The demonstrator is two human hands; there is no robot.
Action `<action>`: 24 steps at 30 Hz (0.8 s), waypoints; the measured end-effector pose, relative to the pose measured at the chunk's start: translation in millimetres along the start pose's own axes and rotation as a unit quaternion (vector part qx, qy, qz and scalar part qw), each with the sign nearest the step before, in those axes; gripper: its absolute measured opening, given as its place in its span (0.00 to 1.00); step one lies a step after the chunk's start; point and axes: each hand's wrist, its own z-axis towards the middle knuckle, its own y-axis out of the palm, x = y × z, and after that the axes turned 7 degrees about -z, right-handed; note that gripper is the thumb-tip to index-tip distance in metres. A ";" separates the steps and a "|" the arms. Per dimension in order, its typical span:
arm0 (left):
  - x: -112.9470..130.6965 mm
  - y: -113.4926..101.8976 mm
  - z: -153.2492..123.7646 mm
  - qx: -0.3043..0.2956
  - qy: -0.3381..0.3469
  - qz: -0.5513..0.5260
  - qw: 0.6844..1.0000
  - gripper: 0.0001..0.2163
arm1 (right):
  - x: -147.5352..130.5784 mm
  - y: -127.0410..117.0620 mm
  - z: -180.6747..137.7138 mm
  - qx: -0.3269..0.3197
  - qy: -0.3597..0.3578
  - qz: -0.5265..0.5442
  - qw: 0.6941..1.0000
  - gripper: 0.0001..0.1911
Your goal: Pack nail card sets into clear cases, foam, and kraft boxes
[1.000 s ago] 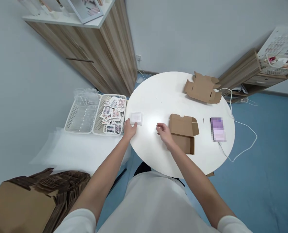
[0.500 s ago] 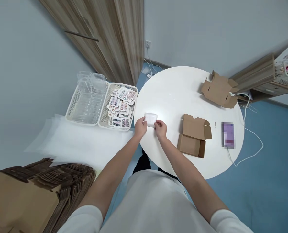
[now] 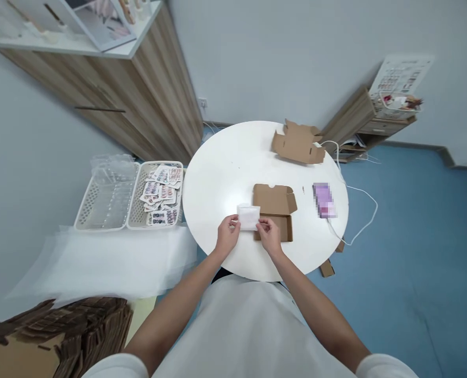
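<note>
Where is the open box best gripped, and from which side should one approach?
Probably the box is best gripped by its right wall, coming from the right: that wall stands up unobstructed, the lid is folded back, and the packet and right hand hide part of the rest.

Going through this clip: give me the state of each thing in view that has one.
White packet: held by its sides
Left hand: pinching its left edge
Right hand: pinching its right edge
Brown box: lid open
Far cardboard: partly unfolded
Left basket: holding clear plastic pieces
Right basket: holding printed cards
Translucent sheets: layered flat
</note>
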 end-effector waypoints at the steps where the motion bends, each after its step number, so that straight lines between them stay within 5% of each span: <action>1: 6.4 15.3 -3.5 -0.021 0.012 0.015 1.000 0.13 | 4.9 -16.2 -1.7 0.016 -0.002 -0.009 1.000 0.14; 6: 19.9 75.6 -10.9 -0.110 0.032 0.090 0.989 0.14 | 30.8 -75.3 0.1 0.032 0.004 -0.089 0.996 0.10; 12: 10.8 94.9 -12.6 -0.184 -0.021 0.194 0.963 0.16 | 46.3 -88.7 10.9 -0.061 -0.029 -0.248 0.967 0.12; 18: 7.7 102.6 -24.8 -0.169 -0.041 0.242 0.955 0.19 | 52.7 -85.1 12.3 -0.133 -0.078 -0.336 0.929 0.17; 24: 23.9 88.4 -9.7 -0.056 0.022 0.182 0.981 0.15 | 52.4 -120.3 39.3 -0.077 -0.097 -0.240 0.963 0.13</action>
